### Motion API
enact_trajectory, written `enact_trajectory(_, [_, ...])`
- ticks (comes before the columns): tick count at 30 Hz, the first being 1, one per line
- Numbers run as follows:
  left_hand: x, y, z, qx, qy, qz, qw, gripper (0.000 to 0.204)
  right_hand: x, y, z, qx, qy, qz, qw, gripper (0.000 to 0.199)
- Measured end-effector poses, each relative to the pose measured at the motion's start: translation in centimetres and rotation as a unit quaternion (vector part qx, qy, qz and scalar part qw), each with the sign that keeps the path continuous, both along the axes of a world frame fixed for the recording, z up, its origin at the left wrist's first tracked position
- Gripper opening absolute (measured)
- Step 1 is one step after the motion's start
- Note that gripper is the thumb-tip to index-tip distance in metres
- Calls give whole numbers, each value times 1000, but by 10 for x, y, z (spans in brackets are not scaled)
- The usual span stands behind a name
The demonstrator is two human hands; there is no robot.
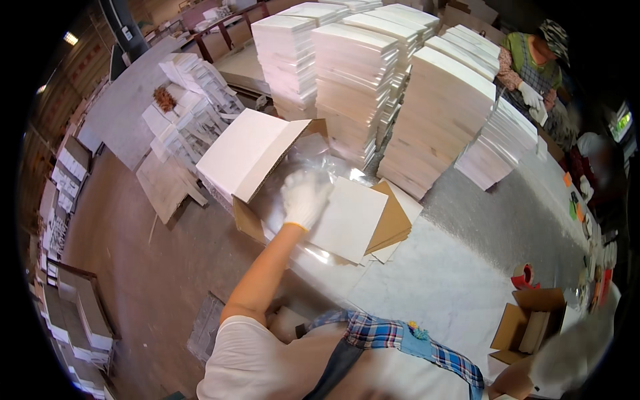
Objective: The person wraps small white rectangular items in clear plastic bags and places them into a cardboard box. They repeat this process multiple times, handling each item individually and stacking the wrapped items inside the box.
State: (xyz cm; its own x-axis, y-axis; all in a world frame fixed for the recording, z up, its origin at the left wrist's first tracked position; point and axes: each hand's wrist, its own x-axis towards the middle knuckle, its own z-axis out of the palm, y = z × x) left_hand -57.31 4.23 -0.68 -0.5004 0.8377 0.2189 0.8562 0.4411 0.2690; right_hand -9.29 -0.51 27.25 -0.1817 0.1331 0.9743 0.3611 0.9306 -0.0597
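My left hand (pixel 307 199), in a white knit glove with an orange cuff, reaches into a cardboard box (pixel 248 223) with white outer flaps. Its curled fingers are on clear plastic film (pixel 310 152) that lines the box; the fingertips are partly hidden. Just right of this hand, a white panel (pixel 347 217) lies across the box edge. Brown cardboard sheets (pixel 389 223) stick out from under the panel. At the lower right, my right hand (pixel 577 343) is a pale smear of motion near a small open carton (pixel 527 327), and its fingers cannot be made out.
Tall stacks of white boards (pixel 437 113) stand behind the box. A red tape roll (pixel 525 275) lies on the pale tabletop (pixel 433 260). At the far right, a person in white gloves (pixel 531 97) is beside more boards. Stacked white pieces (pixel 193 83) stand at the left.
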Motion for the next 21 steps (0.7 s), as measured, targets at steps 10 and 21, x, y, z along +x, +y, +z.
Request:
enact_trajectory(10, [-36, 29, -10, -110, -38, 128, 985, 52, -47, 35, -172, -579, -202, 33, 789, 38])
enact_trajectory(21, [1, 5, 11, 57, 129, -39, 989, 25, -51, 33, -199, -656, -193, 46, 728, 37])
